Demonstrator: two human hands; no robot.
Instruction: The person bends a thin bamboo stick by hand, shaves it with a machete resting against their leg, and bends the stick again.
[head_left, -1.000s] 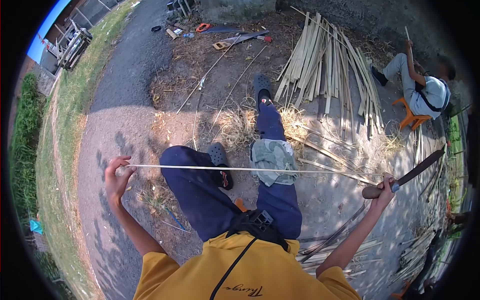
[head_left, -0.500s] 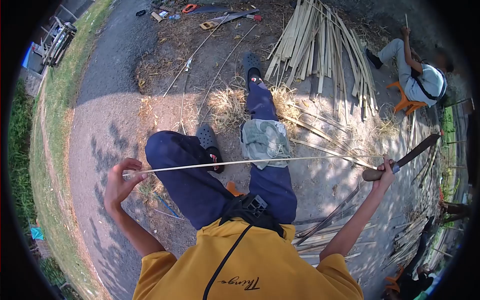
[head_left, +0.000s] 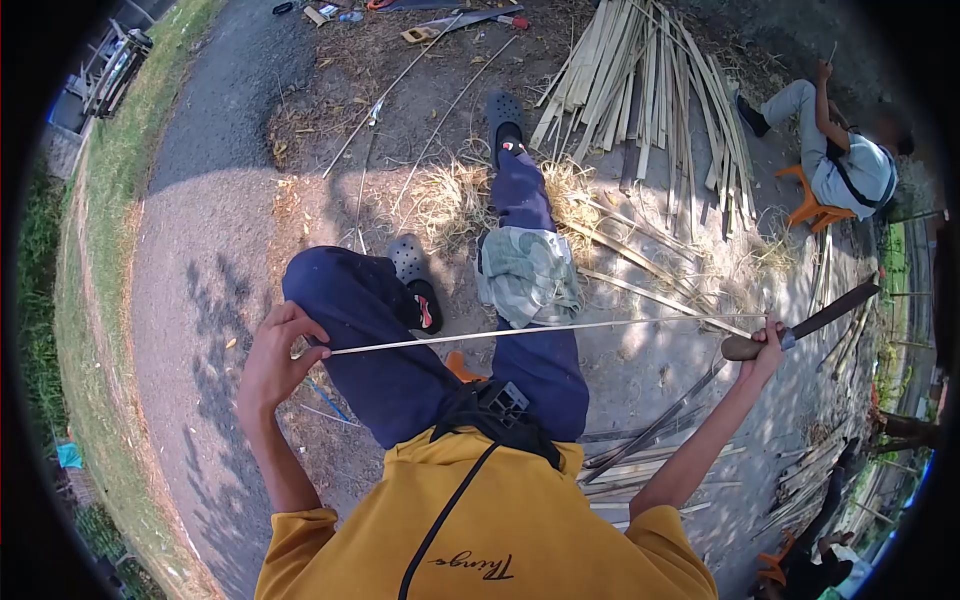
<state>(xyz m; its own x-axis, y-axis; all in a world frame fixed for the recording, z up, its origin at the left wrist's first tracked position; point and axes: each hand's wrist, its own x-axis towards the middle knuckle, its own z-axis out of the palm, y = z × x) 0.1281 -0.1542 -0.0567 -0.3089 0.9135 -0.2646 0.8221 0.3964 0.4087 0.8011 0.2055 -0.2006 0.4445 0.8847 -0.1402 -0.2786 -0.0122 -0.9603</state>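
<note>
So the thin strip ran above the legs, left hand pinching one end, right hand clutching the knife near the other; probably light, whippy, best held by both ends.

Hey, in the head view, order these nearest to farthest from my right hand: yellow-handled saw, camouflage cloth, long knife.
1. Long knife, in your right hand.
2. Camouflage cloth, on your right leg.
3. Yellow-handled saw, on the ground beyond your feet.

long thin pale strip, pretty much straight, stretched over the legs; brown-handled, dark-bladed knife at its right end, angled outward.
</note>
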